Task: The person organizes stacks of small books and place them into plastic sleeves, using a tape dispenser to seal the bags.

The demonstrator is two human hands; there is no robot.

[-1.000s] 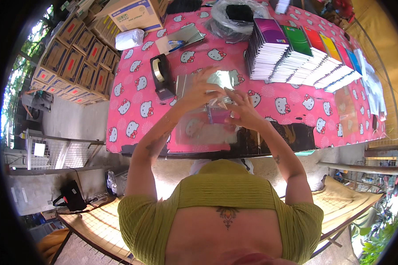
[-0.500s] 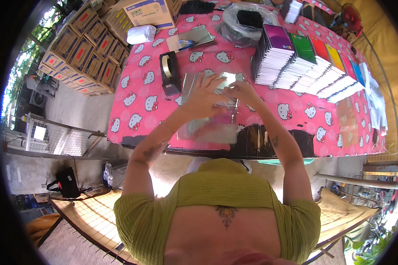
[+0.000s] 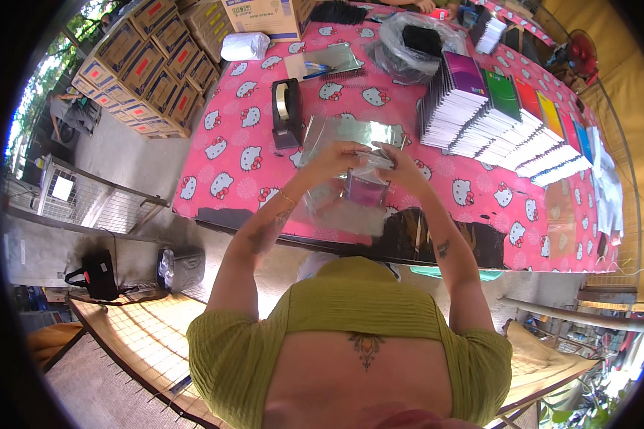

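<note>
In front of me on the table lie clear plastic sleeves (image 3: 336, 214), crinkled and shiny. A purple notebook (image 3: 366, 191) shows through the plastic between and just below my hands. My left hand (image 3: 336, 159) has its fingers bent over the upper part of the plastic, pinching it. Close beside it, my right hand (image 3: 401, 168) is closed on the same plastic, thumb and fingertips near the left ones. Reflections hide exactly where the plastic edges run. A black tape dispenser (image 3: 286, 118) stands left of the plastic.
Stacked spiral notebooks (image 3: 472, 114) with coloured covers stand to the right. Behind are a clear bag (image 3: 408, 50) with dark contents, a pen (image 3: 317, 70) and a white packet (image 3: 245, 46). Cardboard boxes (image 3: 147, 68) are piled at left. Another person's hand (image 3: 427, 6) shows at the far edge.
My left hand has come down from over the plastic and now sits lower, at its edge beside the right. The right hand has dropped slightly; the purple notebook shows more clearly.
</note>
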